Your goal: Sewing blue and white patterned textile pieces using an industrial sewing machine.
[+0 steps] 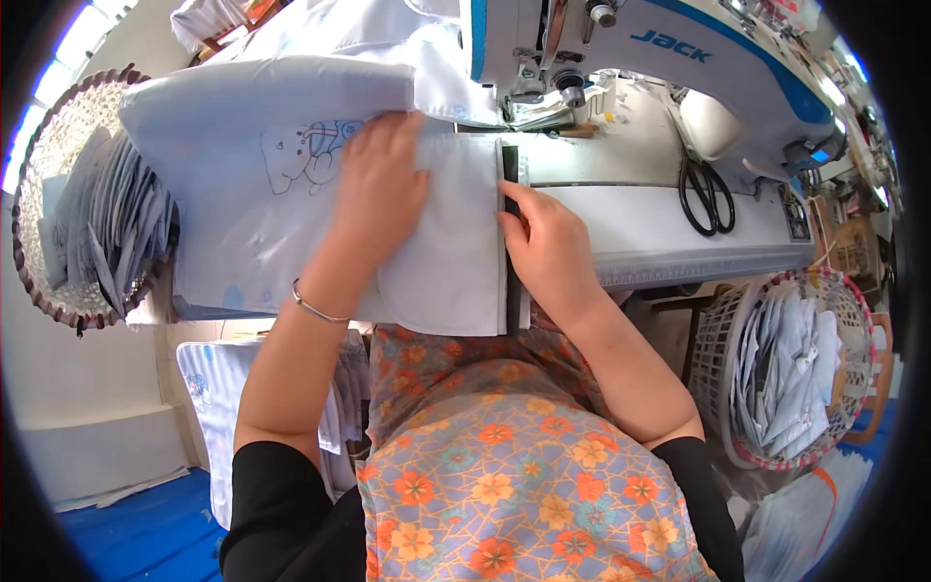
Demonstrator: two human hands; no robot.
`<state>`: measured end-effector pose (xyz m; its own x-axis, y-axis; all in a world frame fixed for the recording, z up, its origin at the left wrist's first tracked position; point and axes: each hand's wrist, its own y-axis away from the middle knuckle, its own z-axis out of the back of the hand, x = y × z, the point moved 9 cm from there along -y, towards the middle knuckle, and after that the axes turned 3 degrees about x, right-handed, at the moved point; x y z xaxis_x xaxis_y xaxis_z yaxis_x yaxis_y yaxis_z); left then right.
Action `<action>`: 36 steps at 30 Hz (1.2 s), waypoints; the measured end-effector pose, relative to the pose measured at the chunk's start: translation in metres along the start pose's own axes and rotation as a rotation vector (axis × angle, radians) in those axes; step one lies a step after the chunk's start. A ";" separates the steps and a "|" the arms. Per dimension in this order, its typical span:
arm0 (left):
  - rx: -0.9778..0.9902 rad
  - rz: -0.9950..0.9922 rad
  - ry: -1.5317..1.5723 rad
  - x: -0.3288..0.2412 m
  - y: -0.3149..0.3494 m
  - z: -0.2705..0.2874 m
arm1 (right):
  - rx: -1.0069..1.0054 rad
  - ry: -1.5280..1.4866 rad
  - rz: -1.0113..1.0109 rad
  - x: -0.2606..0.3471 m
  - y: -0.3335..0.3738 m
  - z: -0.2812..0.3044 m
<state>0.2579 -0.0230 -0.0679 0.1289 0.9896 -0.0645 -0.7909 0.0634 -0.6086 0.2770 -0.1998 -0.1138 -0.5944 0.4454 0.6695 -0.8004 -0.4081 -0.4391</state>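
A white cloth piece [441, 242] with a pale blue pattern and a line-drawn cartoon figure [310, 150] lies across the sewing table, partly folded over. My left hand [380, 189] rests on it beside the drawing, fingers stretched out and slightly blurred. At the cloth's right edge runs a narrow dark strip [512, 272]; whether it is a tape or a gap I cannot tell. Thumb and forefinger of my right hand [551, 242] close on that edge. Just beyond, the needle area of a white and blue sewing machine [669, 48] stands over the cloth's far end.
Black-handled scissors [706, 197] lie on the machine bed at right. A woven basket [34, 228] of folded cloth pieces stands at far left, a plastic basket [713, 339] of more pieces at lower right. White cloth [208, 388] hangs below the table at left.
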 end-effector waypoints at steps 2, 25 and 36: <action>0.099 -0.128 0.087 -0.021 -0.004 -0.013 | 0.003 -0.028 -0.005 0.003 0.001 0.002; 0.244 -0.348 0.313 -0.066 -0.016 -0.054 | 0.064 -0.045 -0.065 -0.010 -0.007 0.010; 0.248 -0.288 0.396 -0.053 -0.011 -0.051 | 0.100 -0.054 -0.035 -0.006 -0.012 0.001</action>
<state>0.2897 -0.0828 -0.0979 0.5384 0.8063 -0.2449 -0.8016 0.4004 -0.4439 0.2901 -0.1981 -0.1123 -0.5590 0.4188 0.7157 -0.8073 -0.4718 -0.3545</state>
